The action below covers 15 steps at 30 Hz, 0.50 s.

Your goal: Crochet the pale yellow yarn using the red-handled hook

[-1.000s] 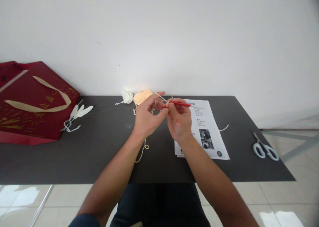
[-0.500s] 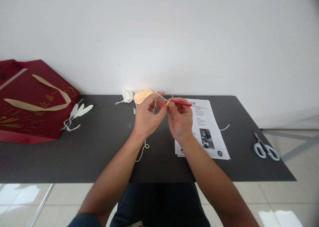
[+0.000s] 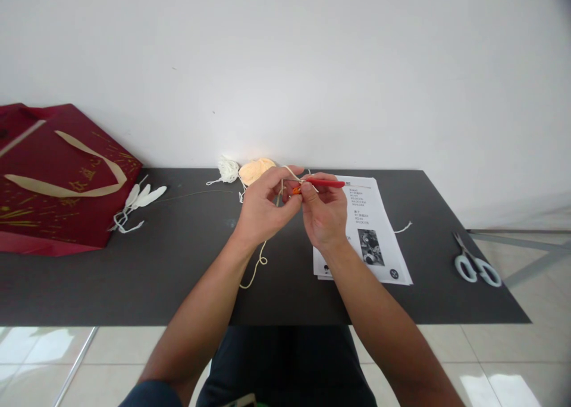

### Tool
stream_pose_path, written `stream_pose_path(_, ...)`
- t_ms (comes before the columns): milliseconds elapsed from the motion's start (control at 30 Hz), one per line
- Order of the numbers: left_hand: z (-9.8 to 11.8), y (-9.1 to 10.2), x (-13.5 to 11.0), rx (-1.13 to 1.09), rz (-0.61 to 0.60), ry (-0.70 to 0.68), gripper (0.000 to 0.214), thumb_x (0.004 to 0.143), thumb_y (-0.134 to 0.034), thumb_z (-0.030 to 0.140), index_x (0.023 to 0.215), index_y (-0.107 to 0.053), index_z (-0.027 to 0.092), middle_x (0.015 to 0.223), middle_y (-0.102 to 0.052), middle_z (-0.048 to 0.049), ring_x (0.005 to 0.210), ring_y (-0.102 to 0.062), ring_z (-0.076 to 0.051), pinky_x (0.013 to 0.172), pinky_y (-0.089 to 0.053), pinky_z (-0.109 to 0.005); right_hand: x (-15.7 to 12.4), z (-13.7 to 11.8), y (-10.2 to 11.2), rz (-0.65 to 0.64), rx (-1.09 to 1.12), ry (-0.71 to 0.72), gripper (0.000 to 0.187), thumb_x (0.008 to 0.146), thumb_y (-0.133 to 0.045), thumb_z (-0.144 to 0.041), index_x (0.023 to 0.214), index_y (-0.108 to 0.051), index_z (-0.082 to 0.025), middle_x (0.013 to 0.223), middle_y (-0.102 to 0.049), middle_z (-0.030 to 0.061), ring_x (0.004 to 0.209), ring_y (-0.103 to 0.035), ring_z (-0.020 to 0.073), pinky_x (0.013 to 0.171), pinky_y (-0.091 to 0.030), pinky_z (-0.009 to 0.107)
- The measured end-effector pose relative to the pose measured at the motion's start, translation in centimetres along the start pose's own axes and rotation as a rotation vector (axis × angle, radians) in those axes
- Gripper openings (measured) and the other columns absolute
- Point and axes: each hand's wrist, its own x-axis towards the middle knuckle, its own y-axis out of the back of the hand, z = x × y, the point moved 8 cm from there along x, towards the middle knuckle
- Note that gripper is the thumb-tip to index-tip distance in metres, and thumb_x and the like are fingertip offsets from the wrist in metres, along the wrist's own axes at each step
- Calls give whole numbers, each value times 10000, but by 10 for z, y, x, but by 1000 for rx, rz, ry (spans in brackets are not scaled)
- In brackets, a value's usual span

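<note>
Right hand (image 3: 324, 213) has a red hook (image 3: 329, 182) in its fingers, left hand (image 3: 267, 206) pinching yarn (image 3: 292, 172), papers (image 3: 370, 221) on the desk (image 3: 187, 276).

From where I stand, a dark red bag (image 3: 57, 166) with cream handles (image 3: 35, 188) sits at the left of the dark worktop (image 3: 187, 288), some white leaf-shaped pieces (image 3: 145, 199) just beside it, loose strings trailing. Printed sheets (image 3: 379, 216) lie stacked right of the middle; near the right end rest pale-handled scissors (image 3: 473, 258). Behind is a white wall (image 3: 285, 68); sunlight patches the tiled floor (image 3: 125, 347) below.
</note>
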Motion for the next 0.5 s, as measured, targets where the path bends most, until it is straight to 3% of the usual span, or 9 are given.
stream_pose_path(500, -9, 14, 4, -56, 36, -109, 375, 767, -834, 149, 1127, -771, 230, 922, -760, -20, 742, -684, -101, 696, -570, -238, -2, 9, -4, 2, 62, -159, 200, 763, -891, -296, 889, -739, -260, 848, -751, -49, 776, -704, 112, 805, -626, 296)
